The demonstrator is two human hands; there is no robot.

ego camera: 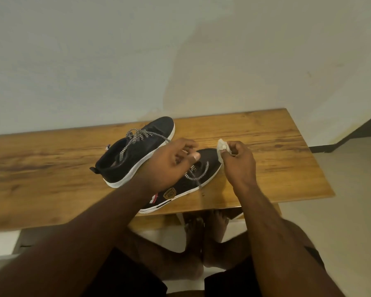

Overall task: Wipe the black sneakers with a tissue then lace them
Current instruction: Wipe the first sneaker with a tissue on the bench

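Note:
Two black sneakers with white soles lie on a wooden table (266, 133). The far sneaker (137, 155) has black-and-white laces loosely threaded. The near sneaker (204, 174) lies on its side by the front edge, its lace loose, a gold badge on its flank. My left hand (171, 163) hovers over the near sneaker with fingers curled, partly hiding it; I cannot tell whether it grips anything. My right hand (238, 159) pinches a crumpled white tissue (222, 146) at the near sneaker's toe.
A pale wall rises just behind the table. The table's right end and front edge are close to the sneakers. Below the edge I see bare legs and feet on a light floor.

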